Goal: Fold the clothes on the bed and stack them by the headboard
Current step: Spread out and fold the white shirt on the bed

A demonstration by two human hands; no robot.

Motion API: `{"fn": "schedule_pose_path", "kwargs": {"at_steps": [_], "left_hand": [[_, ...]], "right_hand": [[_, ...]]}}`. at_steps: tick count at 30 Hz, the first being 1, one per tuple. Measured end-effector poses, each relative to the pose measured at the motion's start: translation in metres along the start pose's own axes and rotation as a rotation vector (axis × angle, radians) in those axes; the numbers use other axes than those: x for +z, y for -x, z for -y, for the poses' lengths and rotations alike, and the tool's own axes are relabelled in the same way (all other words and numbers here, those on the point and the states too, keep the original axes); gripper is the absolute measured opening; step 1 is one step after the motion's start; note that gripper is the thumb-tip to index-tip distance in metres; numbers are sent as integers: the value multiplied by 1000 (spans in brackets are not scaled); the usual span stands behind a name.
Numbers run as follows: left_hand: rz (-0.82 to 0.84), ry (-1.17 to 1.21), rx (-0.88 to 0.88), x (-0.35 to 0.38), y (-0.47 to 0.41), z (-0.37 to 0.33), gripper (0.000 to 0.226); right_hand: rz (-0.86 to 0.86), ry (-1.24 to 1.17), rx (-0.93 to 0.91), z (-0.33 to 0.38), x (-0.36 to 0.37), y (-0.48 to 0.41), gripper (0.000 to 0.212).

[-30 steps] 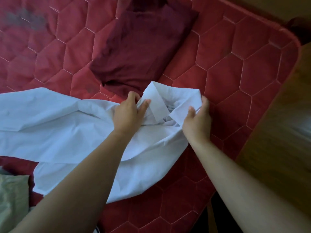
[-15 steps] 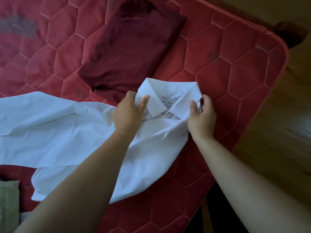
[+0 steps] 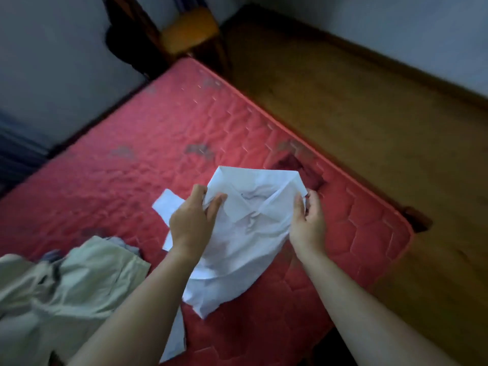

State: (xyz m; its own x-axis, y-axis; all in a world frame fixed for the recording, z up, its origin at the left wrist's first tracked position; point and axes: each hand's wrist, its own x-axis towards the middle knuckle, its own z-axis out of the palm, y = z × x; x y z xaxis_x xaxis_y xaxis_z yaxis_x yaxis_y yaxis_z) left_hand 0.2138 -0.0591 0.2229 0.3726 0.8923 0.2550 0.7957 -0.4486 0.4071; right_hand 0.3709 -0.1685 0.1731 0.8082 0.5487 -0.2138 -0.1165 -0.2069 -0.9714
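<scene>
A white collared shirt (image 3: 248,233) hangs lifted above the red quilted mattress (image 3: 137,165), its collar facing me. My left hand (image 3: 192,220) grips the shirt at the left shoulder beside the collar. The right shoulder is pinched in my right hand (image 3: 307,217). The shirt's body droops down between my forearms. A folded dark maroon garment (image 3: 303,170) lies on the mattress behind the shirt, mostly hidden by it. A pale green garment (image 3: 66,283) lies crumpled at the lower left.
The mattress's right edge (image 3: 369,202) runs diagonally beside a wooden floor (image 3: 369,107). A wooden stool with a yellow seat (image 3: 190,30) stands past the far corner. Grey walls close in behind and at the left. The image is blurred.
Both hands have lifted the white shirt off the mattress by its shoulders. The view has swung up, now showing the far wall, the stool and more mattress.
</scene>
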Motion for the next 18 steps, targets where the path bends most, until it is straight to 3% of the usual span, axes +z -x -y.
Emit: {"fn": "schedule_pose_path", "kwargs": {"at_steps": [5,11,15,18], "left_hand": [[-305,-77,-79,-160,3,-28,33],[-620,-94,-187,-307,20,-45,32],[-826,-157,-189,-384,39,-52,36],[-847,-223,-239,-414,57,-45,44]], "right_hand": [[198,-100,-271,150,20,39,12],[510,-239,-488,291,57,92,16],[534,-296,-661,354,76,126,16],[542,-240,-802,365,86,142,13]]}}
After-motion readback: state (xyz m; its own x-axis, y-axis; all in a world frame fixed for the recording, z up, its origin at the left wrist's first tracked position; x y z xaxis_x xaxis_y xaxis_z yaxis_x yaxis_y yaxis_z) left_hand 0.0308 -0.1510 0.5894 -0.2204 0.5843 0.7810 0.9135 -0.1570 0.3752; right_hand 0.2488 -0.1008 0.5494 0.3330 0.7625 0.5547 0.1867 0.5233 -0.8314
